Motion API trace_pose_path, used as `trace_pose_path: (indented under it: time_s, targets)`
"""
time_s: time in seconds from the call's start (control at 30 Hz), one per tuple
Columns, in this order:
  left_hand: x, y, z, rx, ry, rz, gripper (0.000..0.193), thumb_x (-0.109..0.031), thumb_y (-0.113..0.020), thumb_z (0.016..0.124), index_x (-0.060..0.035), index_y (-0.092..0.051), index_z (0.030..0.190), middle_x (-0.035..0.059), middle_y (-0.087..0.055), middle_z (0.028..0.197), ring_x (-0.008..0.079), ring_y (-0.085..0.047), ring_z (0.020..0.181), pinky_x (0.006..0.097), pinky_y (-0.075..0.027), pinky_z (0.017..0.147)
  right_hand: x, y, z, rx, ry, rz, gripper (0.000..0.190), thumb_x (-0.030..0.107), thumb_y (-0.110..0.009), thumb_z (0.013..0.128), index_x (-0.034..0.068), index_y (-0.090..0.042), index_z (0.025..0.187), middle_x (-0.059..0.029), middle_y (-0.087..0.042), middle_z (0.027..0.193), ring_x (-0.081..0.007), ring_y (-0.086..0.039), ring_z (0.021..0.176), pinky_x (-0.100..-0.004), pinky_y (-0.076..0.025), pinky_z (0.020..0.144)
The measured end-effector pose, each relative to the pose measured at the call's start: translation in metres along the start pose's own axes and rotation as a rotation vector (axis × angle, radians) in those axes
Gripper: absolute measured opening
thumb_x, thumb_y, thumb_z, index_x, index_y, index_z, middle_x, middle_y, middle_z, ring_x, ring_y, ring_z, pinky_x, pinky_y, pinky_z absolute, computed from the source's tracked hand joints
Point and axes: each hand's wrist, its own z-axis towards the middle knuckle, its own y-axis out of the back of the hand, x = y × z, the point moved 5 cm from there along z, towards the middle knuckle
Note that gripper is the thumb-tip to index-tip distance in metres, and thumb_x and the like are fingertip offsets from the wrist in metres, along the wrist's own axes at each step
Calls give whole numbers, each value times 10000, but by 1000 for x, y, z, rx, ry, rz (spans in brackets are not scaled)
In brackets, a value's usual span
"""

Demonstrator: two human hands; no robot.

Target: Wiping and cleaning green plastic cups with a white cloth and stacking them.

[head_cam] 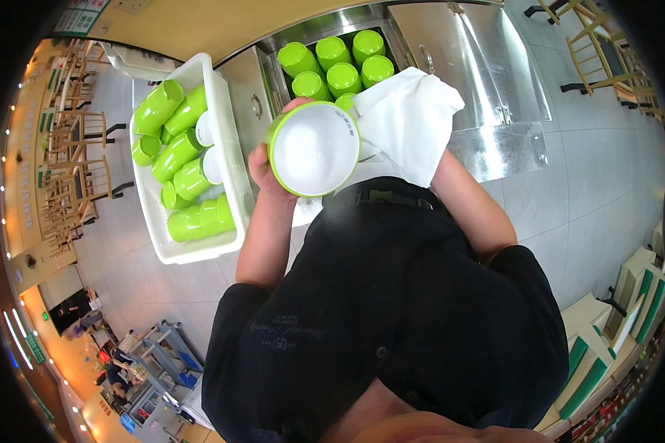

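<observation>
My left hand (266, 171) grips a cup (316, 149), lime green outside and white inside. Its mouth faces up towards me, and small print shows on the inner wall. A white cloth (410, 122) drapes over my right hand, whose fingers are hidden; only the right wrist (446, 166) and forearm show below it. The cloth touches or overlaps the cup's right side. Just beyond, several green cups (344, 79) stand bottom up in rows in a dark compartment of a stainless-steel cabinet (404, 33). The cloth partly covers the nearest ones.
To my left is a white plastic basket (231, 149) with several green cups (176, 155) lying loosely, some nested. Cabinet doors with handles (256, 106) flank the compartment. Wooden chairs (91, 127) stand far left, bench seats (587, 354) right. People (119, 371) are at a distant counter.
</observation>
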Motion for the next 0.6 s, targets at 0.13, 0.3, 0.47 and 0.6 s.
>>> trace_pose_path:
  time_s: [0.13,0.3,0.47,0.6]
  targets:
    - [-4,-3,2,-4,-35,89,1025,-594,-703,725,-31,-326,1494,194,-523,1396,340,-582,1246,477,-518,1012,9,-25,-11,-200,-181,121,494,372,-541,1043,78,-464,1433,-100,-603,1324,-232,-599,1213,-406,-510,1016]
    - [-6,-8,7,-4,-108,247,1017,-518,-738,700,-33,-319,1491,196,-485,1421,326,-528,1299,459,-432,1098,10,-69,-10,-159,-246,-422,614,208,-771,901,-4,-456,1383,-147,-639,1260,-271,-630,1187,-409,-506,999]
    - [4,-22,9,75,-97,426,962,-446,-745,727,-56,-311,1492,178,-433,1451,316,-434,1364,437,-322,1162,7,-75,-1,-53,49,-905,745,183,-857,764,-35,-439,1341,-229,-638,1219,-375,-642,1157,-428,-518,962]
    - [19,-15,7,-17,-183,487,928,-591,-699,820,-50,-339,1483,175,-463,1413,302,-467,1333,433,-362,1138,10,-75,9,-14,91,-1091,754,206,-855,760,-40,-432,1332,-255,-659,1153,-415,-649,1107,-441,-532,910]
